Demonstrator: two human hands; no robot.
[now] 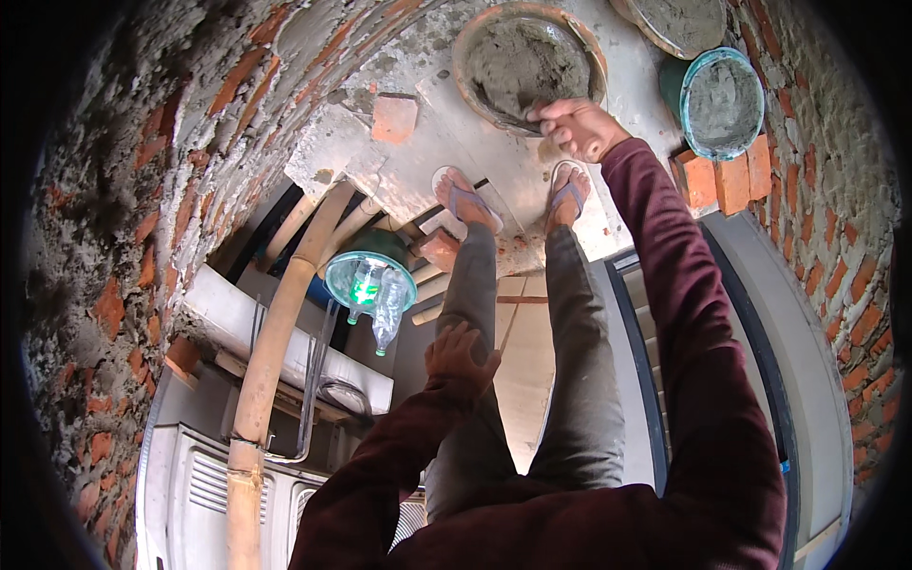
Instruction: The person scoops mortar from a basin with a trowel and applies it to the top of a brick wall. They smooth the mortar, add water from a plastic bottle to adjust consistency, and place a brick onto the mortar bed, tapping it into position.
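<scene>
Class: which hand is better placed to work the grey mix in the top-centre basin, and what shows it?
Probably the right hand: it is at the near rim of the basin, close to the grey mix. The left hand rests on the left leg, farther away.

Bare floor (635, 90) between mortar basin (463, 76) and green bucket (672, 87) leaves passage, while a brick (394, 119) obstructs the basin's left side.

Round basin (462, 59), upright, grey mortar (527, 66) inside

Mortar (522, 62) rough, matt; bamboo pole (274, 351) smooth; plastic bottles (389, 304) glossy.
</scene>
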